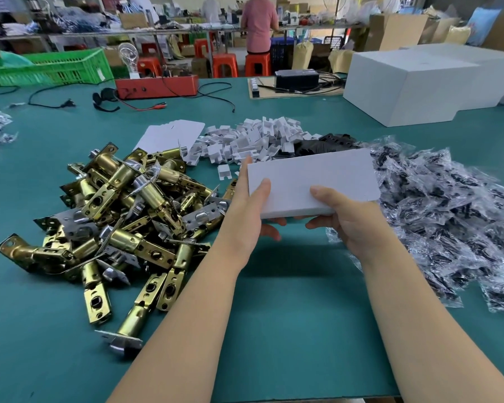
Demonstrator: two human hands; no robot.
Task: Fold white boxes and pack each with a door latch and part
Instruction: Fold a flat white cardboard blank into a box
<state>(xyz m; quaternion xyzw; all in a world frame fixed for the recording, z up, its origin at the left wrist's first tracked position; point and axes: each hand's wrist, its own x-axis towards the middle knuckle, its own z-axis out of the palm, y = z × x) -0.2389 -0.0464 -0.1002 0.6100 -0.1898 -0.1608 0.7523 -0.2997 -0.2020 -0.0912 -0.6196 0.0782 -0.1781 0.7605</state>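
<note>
1. Holding a flat white box blank [313, 181] above the green table [288, 315], both hands clamp it: left hand [252, 207] on its left end, right hand [342, 216] on its near edge.
2. Brass door latches [122, 225] lie heaped to the left; bagged black parts [454, 216] to the right.

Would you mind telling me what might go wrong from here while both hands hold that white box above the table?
1. The left hand and right hand grip the white box only at its near edge, so it might sag or slip.
2. The door latches lie tangled; lifting one may drag others off the pile.
3. The bagged parts overlap, so two could come up together.
</note>
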